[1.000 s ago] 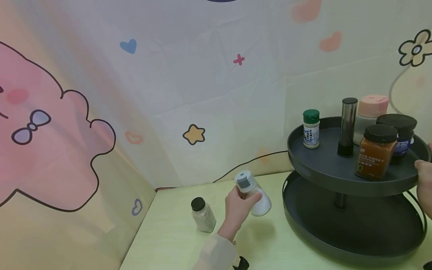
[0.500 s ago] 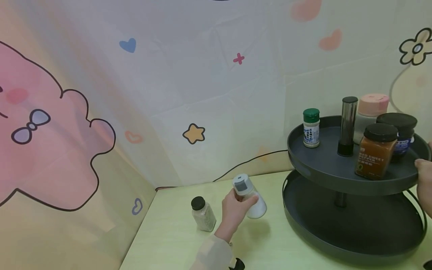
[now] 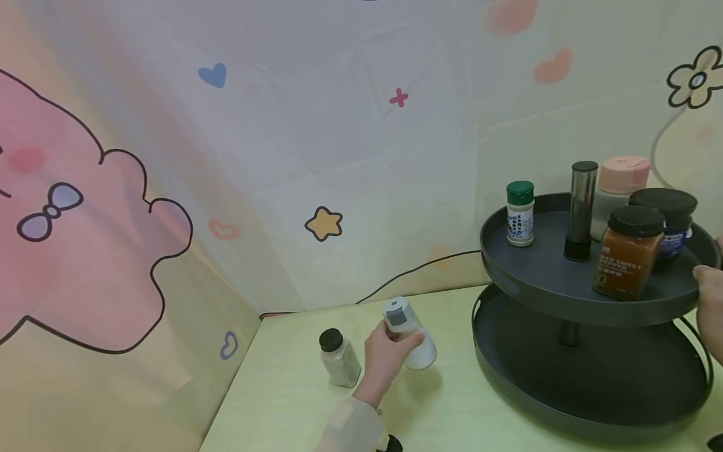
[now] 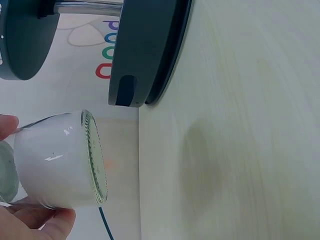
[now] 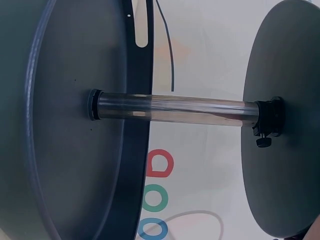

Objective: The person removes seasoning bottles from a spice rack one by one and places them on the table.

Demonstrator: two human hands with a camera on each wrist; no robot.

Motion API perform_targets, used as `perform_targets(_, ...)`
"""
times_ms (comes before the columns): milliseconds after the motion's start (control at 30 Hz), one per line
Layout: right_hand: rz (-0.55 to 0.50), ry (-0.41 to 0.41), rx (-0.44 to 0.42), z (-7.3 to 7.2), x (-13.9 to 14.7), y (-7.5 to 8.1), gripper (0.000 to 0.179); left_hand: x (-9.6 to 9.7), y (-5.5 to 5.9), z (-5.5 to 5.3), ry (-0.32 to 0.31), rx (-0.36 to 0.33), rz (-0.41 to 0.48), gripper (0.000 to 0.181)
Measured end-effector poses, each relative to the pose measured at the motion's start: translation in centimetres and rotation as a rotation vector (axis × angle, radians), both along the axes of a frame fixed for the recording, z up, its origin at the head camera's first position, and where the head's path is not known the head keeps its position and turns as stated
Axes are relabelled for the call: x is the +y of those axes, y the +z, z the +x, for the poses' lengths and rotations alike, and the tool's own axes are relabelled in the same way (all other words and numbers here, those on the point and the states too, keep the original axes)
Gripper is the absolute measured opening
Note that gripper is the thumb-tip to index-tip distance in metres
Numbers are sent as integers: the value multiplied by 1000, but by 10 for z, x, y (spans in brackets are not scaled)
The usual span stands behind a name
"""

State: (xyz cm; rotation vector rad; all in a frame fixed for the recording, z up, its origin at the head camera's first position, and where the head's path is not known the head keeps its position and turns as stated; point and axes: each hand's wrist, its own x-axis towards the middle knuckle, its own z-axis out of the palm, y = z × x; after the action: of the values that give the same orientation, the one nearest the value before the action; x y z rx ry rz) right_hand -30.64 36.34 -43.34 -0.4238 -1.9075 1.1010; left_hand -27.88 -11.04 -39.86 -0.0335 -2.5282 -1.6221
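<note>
My left hand (image 3: pixel 386 356) grips a clear glass seasoning jar (image 3: pixel 420 350) with a pale grey lid and white contents. The jar leans, its lid toward the upper left, and its shadow falls on the table below. In the left wrist view the ribbed base of the jar (image 4: pixel 55 160) faces the table, fingers and thumb around its upper part. At the right edge of the head view my right hand (image 3: pixel 710 314) holds the rim of the upper tier of a dark two-tier round rack (image 3: pixel 525 292), thumb over the rim; most of that hand is out of frame.
On the upper tier stand a green-capped shaker (image 3: pixel 520 215), a slim black-and-metal grinder (image 3: pixel 580 210), a pink-lidded jar (image 3: pixel 621 182), a red sweet pepper jar (image 3: pixel 627 257) and a black-lidded jar (image 3: pixel 672 216). A black-capped jar (image 3: pixel 341 359) stands on the table left of my left hand.
My left hand has carried the glass jar to the left and slightly down, away from the rack. The right hand stays at the rim.
</note>
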Motion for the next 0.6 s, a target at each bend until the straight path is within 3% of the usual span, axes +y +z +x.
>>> perform_targets(200,8,5,14,0,1,-1,41,-4,-3,1,8,3,-7,50)
perform_targets(333,-2,22,-6,22,-23,24,38,-5,-5,0,29,-1,-16,50)
perform_targets(433,0,51,10,31,-32,33,36,-6,-6,0,39,0,-19,49)
perform_targets(600,-23,100,24,9,-7,7,38,-8,-7,1,44,12,-22,49)
